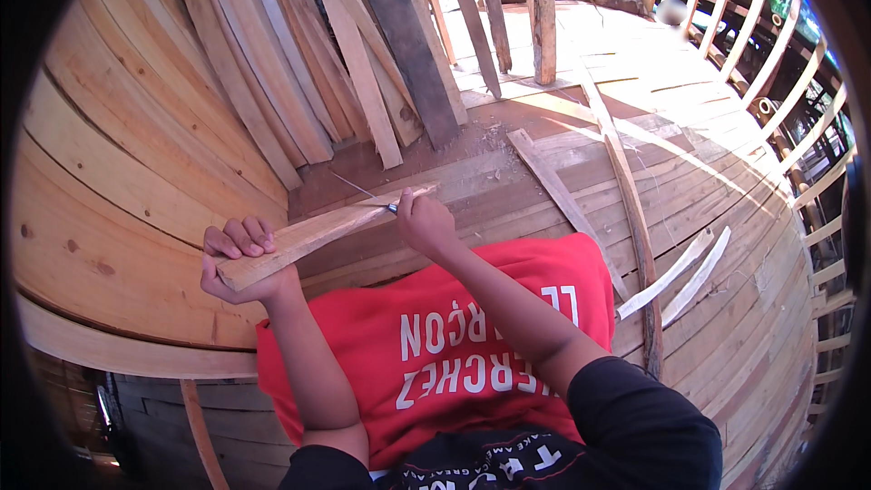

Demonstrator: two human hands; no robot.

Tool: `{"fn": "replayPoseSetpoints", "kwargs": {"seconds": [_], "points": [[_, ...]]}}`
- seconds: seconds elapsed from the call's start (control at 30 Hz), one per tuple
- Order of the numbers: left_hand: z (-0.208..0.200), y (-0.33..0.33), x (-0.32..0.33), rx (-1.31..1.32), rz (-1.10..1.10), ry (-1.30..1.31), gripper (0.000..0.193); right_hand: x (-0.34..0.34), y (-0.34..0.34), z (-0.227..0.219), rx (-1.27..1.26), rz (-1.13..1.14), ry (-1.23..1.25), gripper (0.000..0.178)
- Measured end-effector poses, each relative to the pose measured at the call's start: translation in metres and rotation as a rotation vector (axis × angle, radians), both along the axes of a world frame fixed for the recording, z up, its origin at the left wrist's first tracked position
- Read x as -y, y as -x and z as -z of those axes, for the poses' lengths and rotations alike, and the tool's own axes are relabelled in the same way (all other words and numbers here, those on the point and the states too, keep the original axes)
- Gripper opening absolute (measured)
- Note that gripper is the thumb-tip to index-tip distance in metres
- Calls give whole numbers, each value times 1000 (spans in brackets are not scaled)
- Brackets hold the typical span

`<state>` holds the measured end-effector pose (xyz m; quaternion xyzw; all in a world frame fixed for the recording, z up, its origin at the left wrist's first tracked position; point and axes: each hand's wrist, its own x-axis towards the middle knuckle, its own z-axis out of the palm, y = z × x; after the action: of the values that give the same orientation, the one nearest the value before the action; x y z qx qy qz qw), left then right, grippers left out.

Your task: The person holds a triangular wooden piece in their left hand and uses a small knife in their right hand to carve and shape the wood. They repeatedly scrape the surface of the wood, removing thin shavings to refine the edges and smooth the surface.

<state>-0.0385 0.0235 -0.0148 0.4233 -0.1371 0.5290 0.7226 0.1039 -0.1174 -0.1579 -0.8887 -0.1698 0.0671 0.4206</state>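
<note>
A short, slightly curved piece of wood [313, 234] slants from lower left toward the middle. At its near, thicker end my left hand [243, 259] is closed around it, fingers over the top and thumb side beneath. Over the far end my right hand [425, 222] is a closed fist on a tool with a long thin blade [360, 189]. The blade crosses the wood's upper face and points up and left. The fist hides the handle, so the tool's exact kind is unclear. Red cloth with white lettering [435, 336] lies beneath my forearms.
Curved planking [136, 209] rises at the left, with upright boards [263, 54] leaning beside it. A long bent wood strip [626, 191], a flat board [558, 181] and two pale offcuts [667, 277] lie on the plank floor [726, 327]. Slatted railing [798, 145] curves along the right.
</note>
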Motion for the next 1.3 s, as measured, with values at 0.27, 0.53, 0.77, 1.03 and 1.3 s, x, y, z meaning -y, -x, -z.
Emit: {"fn": "replayPoseSetpoints", "kwargs": {"seconds": [0.27,0.53,0.77,1.03,1.3], "points": [[-4,-1,15,-13,-24,-27,32,8,-42,69,-141,72,79,54],[-13,-14,27,-23,-13,5,31,34,-73,99,-217,212,122,55],[-3,-1,0,-54,-56,16,31,9,-35,26,-224,33,7,57],[-2,-4,1,-28,7,-68,33,13,-44,38,-188,10,38,56],[-8,-7,3,-68,31,-68,29,16,-55,81,-256,214,46,57]]}}
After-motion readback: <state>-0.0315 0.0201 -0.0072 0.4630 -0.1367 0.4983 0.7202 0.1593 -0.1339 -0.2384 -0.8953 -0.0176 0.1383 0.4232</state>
